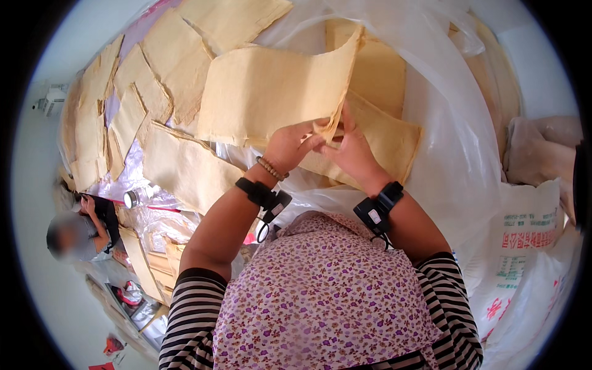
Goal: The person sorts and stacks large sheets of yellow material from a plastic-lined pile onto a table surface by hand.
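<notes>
My left hand [290,143], with a beaded bracelet at its wrist, pinches the near right corner of a stack of thin tan sheets [273,92]. My right hand [354,150] is at the same corner, its fingers around the layered edge. The stack is bowed, its right side raised and its layers showing along that side. My fingertips partly hide the corner. Under my right hand lies another tan sheet stack [384,134], and a further stack [384,69] lies behind it, partly beneath clear plastic.
More tan sheet stacks [175,55] overlap across the left. Clear plastic sheeting [448,152] spreads on the right, beside a white printed sack [522,231]. A lidded clear jar [138,196] lies at left. Another person [88,231] is at far left.
</notes>
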The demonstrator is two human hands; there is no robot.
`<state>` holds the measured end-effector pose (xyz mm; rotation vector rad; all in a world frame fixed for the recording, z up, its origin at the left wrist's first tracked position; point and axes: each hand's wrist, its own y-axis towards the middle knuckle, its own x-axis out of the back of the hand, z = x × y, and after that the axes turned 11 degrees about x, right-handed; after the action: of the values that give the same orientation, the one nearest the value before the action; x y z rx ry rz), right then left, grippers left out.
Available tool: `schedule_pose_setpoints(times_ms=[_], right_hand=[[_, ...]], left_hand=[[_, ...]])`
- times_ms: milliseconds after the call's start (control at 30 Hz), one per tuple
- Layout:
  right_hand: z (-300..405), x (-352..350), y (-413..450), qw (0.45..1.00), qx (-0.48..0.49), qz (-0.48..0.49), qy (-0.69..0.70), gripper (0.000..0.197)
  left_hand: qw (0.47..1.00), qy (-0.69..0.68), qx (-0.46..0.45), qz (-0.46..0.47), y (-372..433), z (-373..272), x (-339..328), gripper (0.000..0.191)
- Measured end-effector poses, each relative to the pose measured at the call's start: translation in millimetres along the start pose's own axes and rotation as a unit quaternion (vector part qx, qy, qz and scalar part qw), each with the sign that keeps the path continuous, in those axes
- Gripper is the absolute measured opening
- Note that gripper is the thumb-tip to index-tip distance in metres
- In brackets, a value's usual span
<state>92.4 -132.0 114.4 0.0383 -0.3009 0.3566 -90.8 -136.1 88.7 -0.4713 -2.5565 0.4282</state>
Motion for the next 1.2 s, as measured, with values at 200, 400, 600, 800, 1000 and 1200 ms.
schedule_pose_setpoints(times_ms=[200, 400, 600, 800, 1000, 1200], right_hand=[[-18, 13, 27, 0.997, 0.071, -0.006, 0.015, 0.073], [-3, 2, 22, 0.977, 0.12, -0.132, -0.119, 0.041], [-42, 3, 9, 0.976, 0.041, -0.159, -0.14, 0.019], [11, 13, 11, 0.986, 0.022, -0.159, 0.051, 0.019], [-26, 22, 21, 0.983, -0.056, -0.149, 0.089, 0.016], [-36, 12, 9, 0.978, 0.0, -0.2, 0.055, 0.019]], left_hand=[[0.98, 0.048, -0.072, -0.178, 18, -19, -10, 0.026], [0.953, 0.124, -0.193, -0.198, 24, -34, 4, 0.025], [0.963, 0.104, -0.188, -0.163, 22, -24, 26, 0.014], [0.961, 0.101, -0.21, -0.15, 16, -41, 24, 0.018], [0.99, 0.045, -0.059, -0.12, 18, -43, 8, 0.031], [0.984, 0.041, -0.01, -0.176, 27, -41, 6, 0.04]])
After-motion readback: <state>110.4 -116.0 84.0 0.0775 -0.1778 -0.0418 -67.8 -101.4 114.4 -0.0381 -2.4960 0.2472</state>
